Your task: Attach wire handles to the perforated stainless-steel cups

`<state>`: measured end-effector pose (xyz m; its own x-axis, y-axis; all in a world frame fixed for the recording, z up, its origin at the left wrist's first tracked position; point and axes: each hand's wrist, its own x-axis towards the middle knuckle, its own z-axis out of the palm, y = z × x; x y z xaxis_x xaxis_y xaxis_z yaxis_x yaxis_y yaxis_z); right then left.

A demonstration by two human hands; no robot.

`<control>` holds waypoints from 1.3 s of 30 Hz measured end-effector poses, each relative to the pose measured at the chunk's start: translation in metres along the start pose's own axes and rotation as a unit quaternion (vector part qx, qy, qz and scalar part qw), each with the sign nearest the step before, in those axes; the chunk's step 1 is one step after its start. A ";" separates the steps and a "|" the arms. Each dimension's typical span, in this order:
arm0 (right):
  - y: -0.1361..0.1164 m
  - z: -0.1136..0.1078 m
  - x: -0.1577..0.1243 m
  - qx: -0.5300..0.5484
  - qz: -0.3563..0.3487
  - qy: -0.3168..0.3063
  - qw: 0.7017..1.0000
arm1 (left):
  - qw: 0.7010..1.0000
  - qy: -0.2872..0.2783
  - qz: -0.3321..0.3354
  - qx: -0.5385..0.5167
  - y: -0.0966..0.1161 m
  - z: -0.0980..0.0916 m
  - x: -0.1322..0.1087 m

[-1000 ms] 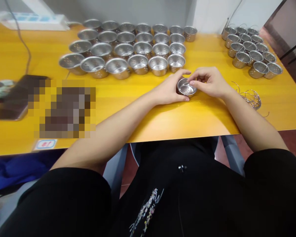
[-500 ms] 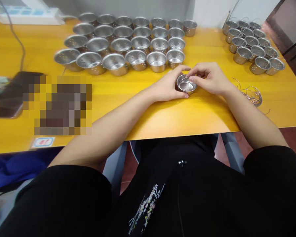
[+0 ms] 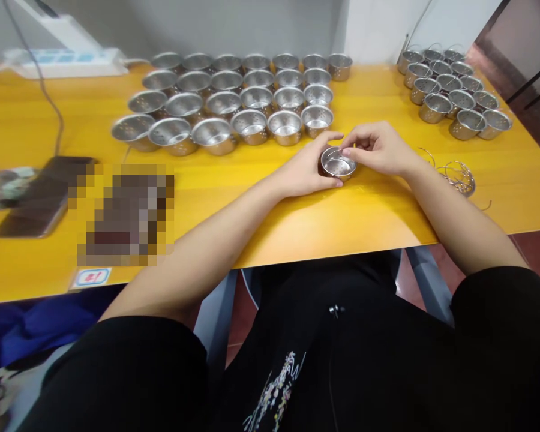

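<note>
A small perforated metal cup (image 3: 338, 168) stands on the yellow table near its front edge. My left hand (image 3: 303, 169) is curved round the cup's left side, thumb in front and fingers behind, gripping it. At the cup's far right rim, my right hand (image 3: 378, 147) has its thumb and forefinger pinched on a thin wire handle (image 3: 334, 150), of which only a short stretch shows. To the right of that forearm lies a tangle of loose wire handles (image 3: 459, 177).
Rows of perforated cups (image 3: 251, 127) without handles stand behind my hands. Cups with wire handles (image 3: 436, 108) are grouped at the back right. On the left are a dark phone (image 3: 49, 201), a blurred-out object (image 3: 126, 216) and a power strip (image 3: 72, 63).
The camera view has tilted, so the table's things sit lower in the picture. Both hands stay at the cup, with the right hand's pinch at the rim hardly changed.
</note>
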<state>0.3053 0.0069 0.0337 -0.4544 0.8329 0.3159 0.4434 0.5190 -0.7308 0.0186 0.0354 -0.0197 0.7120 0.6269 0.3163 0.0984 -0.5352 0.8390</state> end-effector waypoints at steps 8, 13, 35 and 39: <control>-0.008 -0.002 -0.002 -0.017 0.024 0.028 0.999 | 0.999 0.013 -0.004 0.036 0.003 0.000 0.001; -0.020 -0.031 0.002 -0.036 0.037 0.102 0.993 | 0.999 0.012 -0.018 0.042 0.001 -0.001 0.000; -0.011 -0.161 -0.045 -0.191 0.471 0.275 0.816 | 0.989 -0.006 -0.062 0.138 0.031 -0.002 -0.007; -0.010 -0.156 -0.051 -0.176 0.439 0.314 0.823 | 0.988 -0.021 -0.058 0.143 0.033 -0.003 -0.007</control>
<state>0.4449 -0.0108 0.1190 0.6003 0.7945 0.0913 0.6342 -0.4034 -0.6596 0.0146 0.0153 0.0075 0.7121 0.6726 0.2014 0.3697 -0.6030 0.7069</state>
